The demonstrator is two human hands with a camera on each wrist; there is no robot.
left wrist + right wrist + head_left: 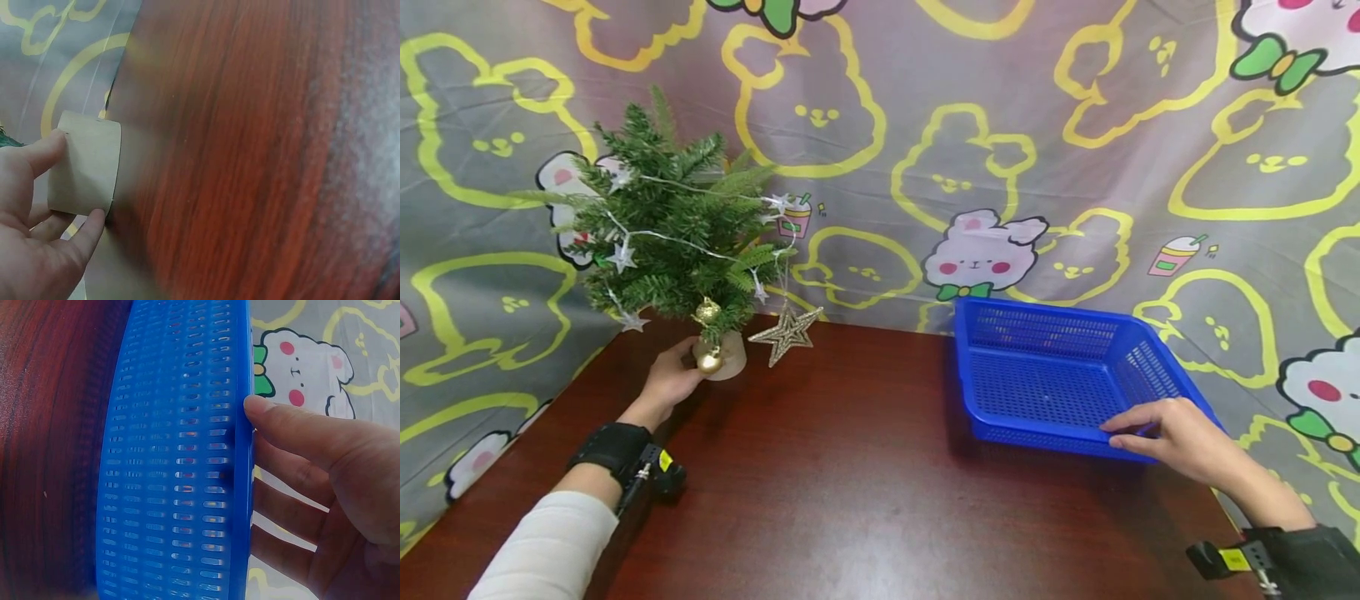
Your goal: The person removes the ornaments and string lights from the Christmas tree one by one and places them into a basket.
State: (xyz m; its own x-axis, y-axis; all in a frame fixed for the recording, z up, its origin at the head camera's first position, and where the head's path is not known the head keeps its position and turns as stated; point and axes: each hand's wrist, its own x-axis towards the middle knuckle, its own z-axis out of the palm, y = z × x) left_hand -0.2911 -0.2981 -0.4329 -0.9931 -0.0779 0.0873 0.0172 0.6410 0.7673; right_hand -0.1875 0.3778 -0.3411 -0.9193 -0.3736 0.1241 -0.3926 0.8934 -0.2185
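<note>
At right of table, basket pinched at rim by right hand, stretching leftward; tree base gripped by left hand.

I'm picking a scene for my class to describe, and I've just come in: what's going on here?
A person at a reddish-brown table has something in each of their hands. The left hand grips the pale base of a small artificial tree, decorated with a glittery star among other ornaments. The right hand holds the near rim of a blue basket, well apart from the tree.
</note>
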